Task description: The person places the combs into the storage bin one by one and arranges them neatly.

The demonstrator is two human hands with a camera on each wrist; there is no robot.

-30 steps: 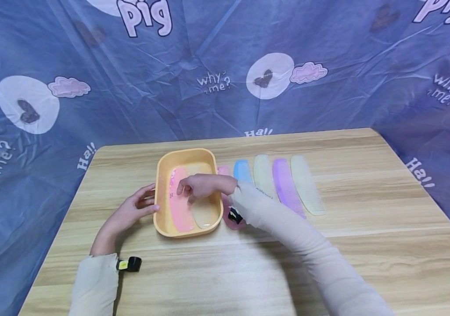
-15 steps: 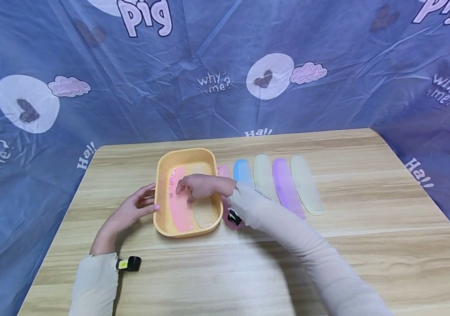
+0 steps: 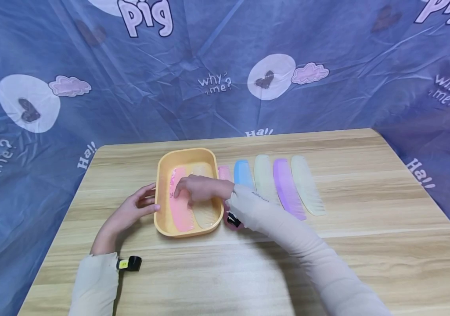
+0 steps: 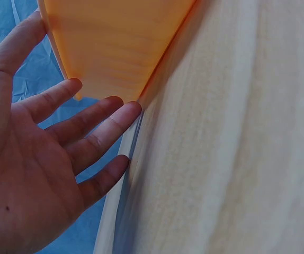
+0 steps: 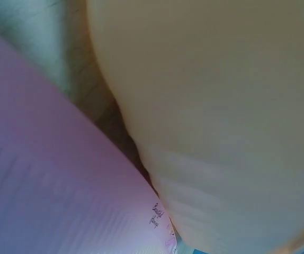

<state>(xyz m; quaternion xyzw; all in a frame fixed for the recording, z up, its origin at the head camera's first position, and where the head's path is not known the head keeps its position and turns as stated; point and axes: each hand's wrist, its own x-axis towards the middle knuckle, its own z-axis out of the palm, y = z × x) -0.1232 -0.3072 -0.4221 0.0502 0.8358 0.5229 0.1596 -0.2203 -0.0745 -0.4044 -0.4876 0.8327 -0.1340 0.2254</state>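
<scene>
A yellow-orange plastic box (image 3: 187,156) stands on the table with a pink comb (image 3: 181,218) and a pale see-through comb (image 3: 205,217) lying side by side inside. My left hand (image 3: 131,210) steadies its left side, thumb at the rim; in the left wrist view the left fingers (image 4: 101,140) reach fairly straight along the outer wall. Inside the box, my right hand (image 3: 201,188) bends its fingers down over the pink comb; whether they pinch it is unclear. The right wrist view shows only the box wall (image 5: 210,121) and a pinkish-purple comb (image 5: 51,132), no fingers.
Right of the box lies a row of combs: a pink one (image 3: 224,172) partly under my right wrist, a blue one (image 3: 243,173), a pale green one (image 3: 263,172), a purple one (image 3: 286,186) and another pale green one (image 3: 307,188). A blue printed cloth (image 3: 225,109) hangs behind the table.
My right index finger has shifted slightly left across the pink comb. The box, the combs and my left hand look the same.
</scene>
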